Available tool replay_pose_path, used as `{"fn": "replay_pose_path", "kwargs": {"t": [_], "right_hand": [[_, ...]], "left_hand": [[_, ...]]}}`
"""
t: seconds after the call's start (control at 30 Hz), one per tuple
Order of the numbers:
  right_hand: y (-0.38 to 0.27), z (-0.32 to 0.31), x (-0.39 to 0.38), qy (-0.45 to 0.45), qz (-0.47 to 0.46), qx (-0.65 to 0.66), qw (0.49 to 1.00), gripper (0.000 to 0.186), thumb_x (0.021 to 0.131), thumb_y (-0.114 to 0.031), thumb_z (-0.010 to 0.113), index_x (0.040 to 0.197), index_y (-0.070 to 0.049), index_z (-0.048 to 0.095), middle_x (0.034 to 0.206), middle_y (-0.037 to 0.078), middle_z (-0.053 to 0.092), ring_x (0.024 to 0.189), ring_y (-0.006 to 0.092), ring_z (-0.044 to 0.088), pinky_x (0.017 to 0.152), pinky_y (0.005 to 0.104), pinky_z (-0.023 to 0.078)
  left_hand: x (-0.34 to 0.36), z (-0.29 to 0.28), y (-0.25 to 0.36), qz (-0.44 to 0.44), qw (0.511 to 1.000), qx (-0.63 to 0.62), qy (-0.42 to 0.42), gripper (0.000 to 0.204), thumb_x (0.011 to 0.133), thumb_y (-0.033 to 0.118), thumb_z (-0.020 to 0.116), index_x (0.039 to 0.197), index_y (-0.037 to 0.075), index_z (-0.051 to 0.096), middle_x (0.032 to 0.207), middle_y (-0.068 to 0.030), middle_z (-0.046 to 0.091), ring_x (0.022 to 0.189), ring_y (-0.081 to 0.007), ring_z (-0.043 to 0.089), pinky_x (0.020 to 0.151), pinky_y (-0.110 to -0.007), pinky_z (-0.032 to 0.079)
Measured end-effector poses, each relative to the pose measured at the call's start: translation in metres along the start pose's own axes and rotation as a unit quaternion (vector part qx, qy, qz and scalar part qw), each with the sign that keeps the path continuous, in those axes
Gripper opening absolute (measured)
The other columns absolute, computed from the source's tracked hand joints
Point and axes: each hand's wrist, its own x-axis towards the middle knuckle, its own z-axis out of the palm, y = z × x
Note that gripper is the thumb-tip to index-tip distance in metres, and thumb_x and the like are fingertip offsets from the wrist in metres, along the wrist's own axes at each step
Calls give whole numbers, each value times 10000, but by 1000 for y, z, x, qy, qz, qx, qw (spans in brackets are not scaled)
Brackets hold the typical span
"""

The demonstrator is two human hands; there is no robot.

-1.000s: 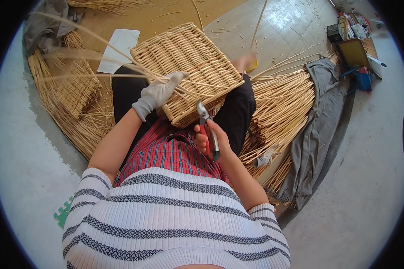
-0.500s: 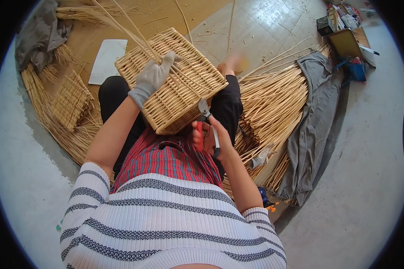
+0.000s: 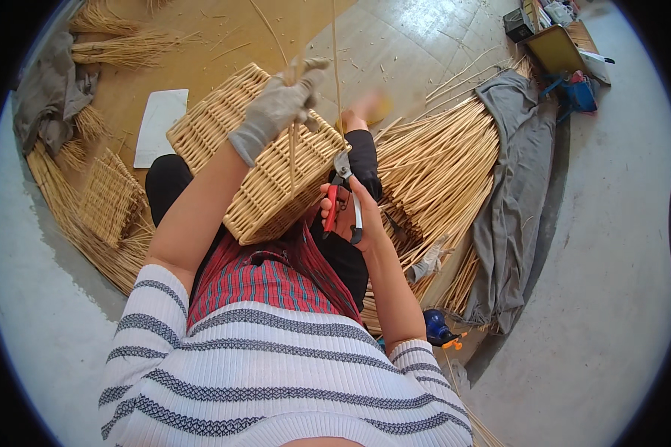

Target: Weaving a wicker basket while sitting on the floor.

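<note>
A woven wicker basket [image 3: 267, 197] rests tilted across my lap, one corner toward me. My left hand [image 3: 282, 106], in a grey glove, is closed around a few long willow rods [image 3: 292, 160] over the basket's upper face. The rods run upright through the grip, and their upper ends blur. Bare, my right hand [image 3: 368, 222] holds pruning shears [image 3: 341, 164] with a red handle and a white one. Their handles are spread, and the metal blades point up beside the basket's right corner, near another thin rod.
Right of my legs lies a large bundle of willow rods [image 3: 443, 171], partly under grey cloth [image 3: 511, 201]. A woven panel [image 3: 112, 197] and more rods lie at left, near a white sheet [image 3: 161, 127]. A blue object [image 3: 438, 328] sits by my right elbow.
My left hand has moved up and right with the rods, which now stand more upright. The basket has shifted left and slightly toward me. The shears' handles are spread wider.
</note>
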Motion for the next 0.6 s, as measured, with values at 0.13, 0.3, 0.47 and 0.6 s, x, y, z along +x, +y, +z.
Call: {"fn": "replay_pose_path", "kwargs": {"t": [0.13, 0.3, 0.47, 0.6], "right_hand": [[-13, -11, 3, -2, 15, 25, 1000, 578, 977, -559, 445, 1159, -32, 600, 852, 54, 643, 765, 200, 643, 719, 357, 545], [-28, -10, -2, 32, 46, 21, 998, 584, 967, -555, 474, 1157, -18, 604, 820, 53, 644, 695, 201, 641, 657, 343, 551], [-36, -28, 1, 5, 67, 3, 998, 535, 972, -532, 495, 1099, -23, 600, 702, 9, 562, 621, 163, 567, 528, 273, 463], [-16, -28, -13, 17, -19, 3, 1000, 388, 977, -451, 531, 995, -67, 584, 630, -16, 497, 558, 132, 502, 493, 254, 411]], "left_hand": [[1, 31, 5, -37, 998, 48, -32, 384, 969, 366, 623, 1164, 38, 660, 784, -29, 605, 626, -125, 606, 574, -274, 585], [-11, 35, 2, -4, 994, 72, -77, 417, 954, 376, 650, 1090, -18, 649, 910, -75, 664, 703, -153, 638, 656, -307, 545], [-19, 15, -17, 139, 960, 232, -78, 275, 958, 247, 635, 1107, 16, 652, 936, -68, 674, 841, -153, 642, 738, -301, 524], [-38, -58, -26, 205, 976, 60, -42, 258, 974, 228, 604, 1102, 4, 600, 1042, -82, 653, 962, -185, 627, 906, -358, 515]]}}
